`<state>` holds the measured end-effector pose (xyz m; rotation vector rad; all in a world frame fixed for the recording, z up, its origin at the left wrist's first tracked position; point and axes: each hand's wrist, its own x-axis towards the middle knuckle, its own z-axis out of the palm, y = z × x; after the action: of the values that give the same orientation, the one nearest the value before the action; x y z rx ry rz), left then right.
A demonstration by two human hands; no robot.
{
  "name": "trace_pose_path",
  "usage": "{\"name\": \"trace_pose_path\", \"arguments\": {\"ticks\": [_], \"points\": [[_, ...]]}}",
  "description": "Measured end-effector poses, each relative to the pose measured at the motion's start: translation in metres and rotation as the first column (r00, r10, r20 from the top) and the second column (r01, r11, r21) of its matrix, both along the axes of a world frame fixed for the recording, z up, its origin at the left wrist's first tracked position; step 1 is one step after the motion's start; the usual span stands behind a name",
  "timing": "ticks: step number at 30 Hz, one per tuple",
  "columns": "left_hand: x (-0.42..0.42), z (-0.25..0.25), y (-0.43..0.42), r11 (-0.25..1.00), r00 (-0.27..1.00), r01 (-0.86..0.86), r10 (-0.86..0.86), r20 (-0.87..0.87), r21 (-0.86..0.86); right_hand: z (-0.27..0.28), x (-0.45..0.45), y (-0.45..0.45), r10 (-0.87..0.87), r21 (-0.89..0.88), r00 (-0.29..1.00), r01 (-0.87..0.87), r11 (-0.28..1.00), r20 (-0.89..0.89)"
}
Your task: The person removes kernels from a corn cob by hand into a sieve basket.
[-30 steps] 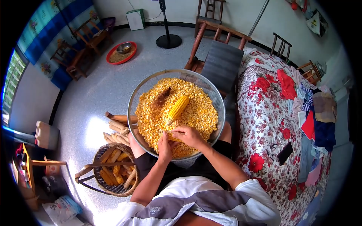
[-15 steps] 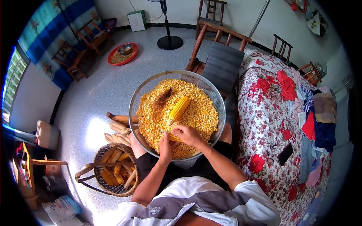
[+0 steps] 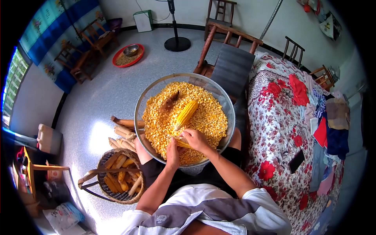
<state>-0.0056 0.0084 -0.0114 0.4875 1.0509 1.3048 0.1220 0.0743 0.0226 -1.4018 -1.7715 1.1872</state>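
Note:
A round wire-mesh sieve (image 3: 230,117) rests on my lap, heaped with loose corn kernels (image 3: 209,113). Over its near side, my left hand (image 3: 173,152) and my right hand (image 3: 196,140) are both closed on a corn cob (image 3: 184,144), which they partly cover. The left grips one end from below; the right presses on it from above. Just beyond the fingers, a second yellow corn cob (image 3: 187,113) lies on the kernels. A dark brown, rough piece (image 3: 169,102), its kind unclear, sits farther back on the heap.
At my left stands a handled woven basket (image 3: 102,184) holding several cobs. Bare cobs (image 3: 124,137) lie on the floor beside the sieve. A wooden chair (image 3: 231,66) stands ahead, a flower-patterned bed (image 3: 270,129) at right. Farther off are a red tray (image 3: 137,58) and a fan (image 3: 177,44).
My right hand has shifted very slightly upward on the cob. The left hand keeps its grip, and the cob on the heap stays in place.

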Motion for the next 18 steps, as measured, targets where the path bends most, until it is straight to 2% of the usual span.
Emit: {"name": "trace_pose_path", "arguments": {"ticks": [3,4,6,8,9,11,13,15,16,18], "points": [[0.001,0.008,-0.002,1.000,0.999,-0.020,0.020,0.027,-0.007,0.009,-0.001,-0.005,0.101,0.106,0.990,-0.091,0.990,-0.094],[0.001,0.008,-0.003,1.000,1.000,-0.009,0.009,0.024,0.023,0.009,0.000,-0.006,0.098,0.104,0.991,-0.088,0.991,-0.093],[0.000,-0.004,-0.001,1.000,1.000,-0.016,0.016,-0.002,0.000,0.009,-0.001,-0.005,0.165,0.222,0.985,-0.150,0.963,-0.048],[-0.002,-0.015,-0.003,0.999,0.999,-0.027,0.026,-0.031,-0.022,0.003,-0.001,-0.001,0.126,0.166,0.991,-0.117,0.979,-0.042],[-0.001,-0.008,-0.005,1.000,0.999,0.009,-0.008,-0.053,0.025,0.002,-0.001,0.000,0.084,0.110,0.996,-0.080,0.991,-0.032],[0.001,-0.003,-0.004,0.996,0.996,0.046,-0.041,-0.076,0.070,-0.002,-0.004,-0.003,0.046,0.119,0.999,-0.043,0.992,-0.024],[0.003,-0.002,-0.001,0.999,1.000,-0.005,0.004,0.019,0.054,-0.001,-0.004,-0.005,0.007,0.129,1.000,-0.005,0.992,-0.015],[0.002,0.005,-0.002,0.999,1.000,-0.002,0.002,-0.008,0.039,0.000,-0.003,-0.006,0.097,0.077,0.979,-0.084,0.994,-0.181],[0.002,0.007,-0.004,1.000,0.999,0.006,-0.005,-0.035,0.021,0.000,-0.002,-0.007,0.094,0.072,0.979,-0.082,0.994,-0.181],[0.002,-0.007,-0.002,1.000,0.999,-0.001,0.001,-0.032,0.005,0.002,0.001,-0.005,0.193,0.207,0.967,-0.157,0.966,-0.168]]}}
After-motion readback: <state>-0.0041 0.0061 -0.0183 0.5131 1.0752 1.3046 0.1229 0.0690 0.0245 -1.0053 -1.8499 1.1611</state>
